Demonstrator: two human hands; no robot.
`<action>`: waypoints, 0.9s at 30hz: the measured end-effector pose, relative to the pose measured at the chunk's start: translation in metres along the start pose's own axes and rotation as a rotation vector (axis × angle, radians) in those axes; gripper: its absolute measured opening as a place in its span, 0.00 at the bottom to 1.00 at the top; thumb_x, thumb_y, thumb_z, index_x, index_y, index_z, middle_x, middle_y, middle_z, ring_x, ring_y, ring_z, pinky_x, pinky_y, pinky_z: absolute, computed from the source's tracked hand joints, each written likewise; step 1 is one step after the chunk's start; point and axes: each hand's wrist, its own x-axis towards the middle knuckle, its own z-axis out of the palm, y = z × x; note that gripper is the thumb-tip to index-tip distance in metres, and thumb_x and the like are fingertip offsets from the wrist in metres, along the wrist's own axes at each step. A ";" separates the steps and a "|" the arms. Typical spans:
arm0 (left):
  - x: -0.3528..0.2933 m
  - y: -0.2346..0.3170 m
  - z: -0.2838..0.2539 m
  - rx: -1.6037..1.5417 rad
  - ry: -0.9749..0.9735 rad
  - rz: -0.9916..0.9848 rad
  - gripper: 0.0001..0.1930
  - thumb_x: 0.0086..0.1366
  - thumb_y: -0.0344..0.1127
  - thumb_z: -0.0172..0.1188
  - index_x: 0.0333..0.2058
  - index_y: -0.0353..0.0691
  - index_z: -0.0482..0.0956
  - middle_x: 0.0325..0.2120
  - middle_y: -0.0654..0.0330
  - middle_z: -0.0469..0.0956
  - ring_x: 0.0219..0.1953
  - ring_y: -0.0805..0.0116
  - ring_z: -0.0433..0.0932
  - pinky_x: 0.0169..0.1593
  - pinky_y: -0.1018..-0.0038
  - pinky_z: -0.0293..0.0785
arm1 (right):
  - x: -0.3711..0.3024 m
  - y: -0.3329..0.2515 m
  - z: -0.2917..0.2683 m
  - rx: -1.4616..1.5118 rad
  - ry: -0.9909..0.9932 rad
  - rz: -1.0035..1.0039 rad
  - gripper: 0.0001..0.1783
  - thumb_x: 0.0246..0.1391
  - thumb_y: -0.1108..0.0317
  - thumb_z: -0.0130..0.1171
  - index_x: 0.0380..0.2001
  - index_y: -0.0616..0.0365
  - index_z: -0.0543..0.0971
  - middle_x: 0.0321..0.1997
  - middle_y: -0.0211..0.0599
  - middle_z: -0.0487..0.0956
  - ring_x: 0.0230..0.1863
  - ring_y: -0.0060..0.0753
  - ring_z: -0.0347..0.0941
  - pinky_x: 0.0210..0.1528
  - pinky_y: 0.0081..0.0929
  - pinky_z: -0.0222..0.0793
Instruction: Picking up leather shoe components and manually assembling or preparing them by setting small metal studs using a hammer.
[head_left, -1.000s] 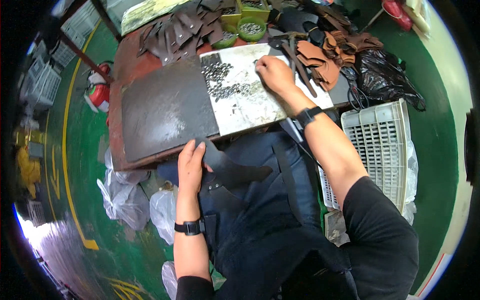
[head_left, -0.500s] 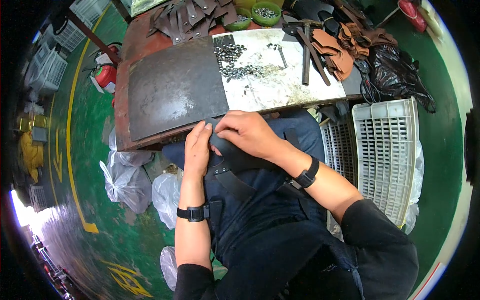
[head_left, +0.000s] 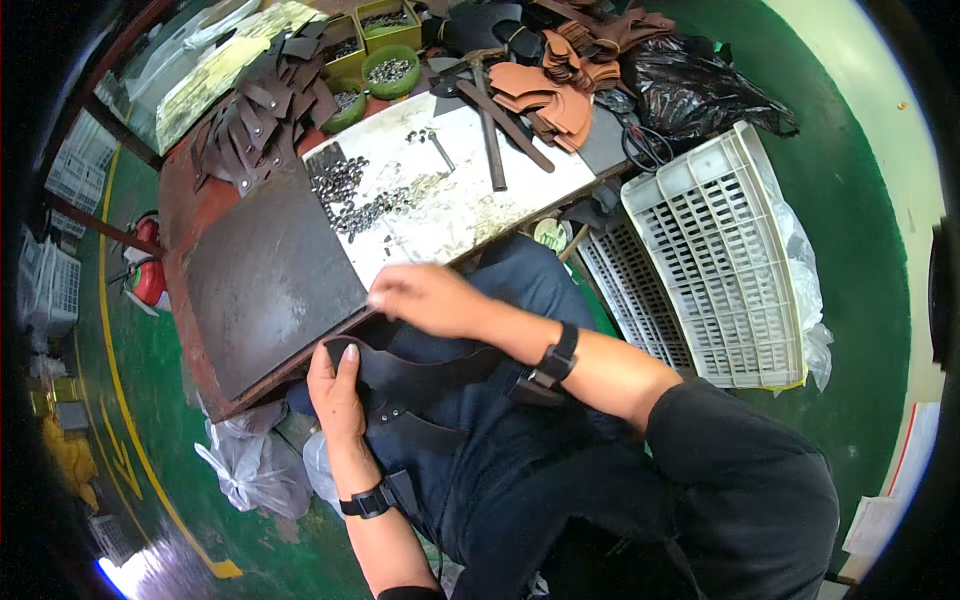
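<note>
My left hand [head_left: 340, 392] pinches the end of a dark leather piece [head_left: 415, 374] between thumb and fingers, over my lap. The piece is broad, with a curved edge and a strap-like part carrying small metal studs. My right hand [head_left: 432, 302] is off the leather, over the table's front edge close to the white board [head_left: 470, 221]. Its fingertips are smeared by motion, so whether they hold anything small cannot be made out. Small dark and silvery metal pieces [head_left: 375, 212] lie scattered on the board, beyond that hand.
A dark sheet [head_left: 270, 290] covers the table's left part. Behind are brown leather straps [head_left: 255, 130], green bowls of metal bits [head_left: 388, 82], a hammer [head_left: 491, 140] and orange-brown leather pieces [head_left: 550, 100]. Scissors [head_left: 646, 148] and white crates [head_left: 720, 260] are at the right.
My right hand has let go of the leather and moved forward to the table edge. My left hand keeps its hold. The whole view has turned, shifting the table leftward.
</note>
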 end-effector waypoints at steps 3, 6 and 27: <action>-0.003 0.001 -0.006 -0.142 -0.001 -0.034 0.11 0.66 0.31 0.57 0.45 0.33 0.76 0.38 0.65 0.77 0.40 0.76 0.72 0.48 0.78 0.67 | 0.016 0.001 -0.065 -0.229 0.345 -0.095 0.11 0.57 0.65 0.57 0.38 0.59 0.80 0.33 0.37 0.79 0.34 0.29 0.75 0.39 0.28 0.71; 0.002 0.003 0.001 -0.151 -0.041 -0.025 0.10 0.66 0.31 0.58 0.44 0.34 0.76 0.38 0.66 0.76 0.39 0.77 0.71 0.47 0.79 0.67 | 0.037 0.002 -0.150 -0.641 0.712 -0.305 0.09 0.53 0.66 0.57 0.36 0.56 0.80 0.36 0.44 0.79 0.38 0.47 0.77 0.41 0.38 0.72; -0.007 0.005 0.001 -0.099 -0.039 0.046 0.09 0.66 0.33 0.59 0.41 0.35 0.76 0.34 0.66 0.77 0.36 0.77 0.72 0.43 0.80 0.67 | -0.021 -0.057 -0.125 0.308 0.279 0.048 0.09 0.59 0.69 0.59 0.42 0.59 0.78 0.25 0.19 0.75 0.20 0.07 0.65 0.18 0.08 0.54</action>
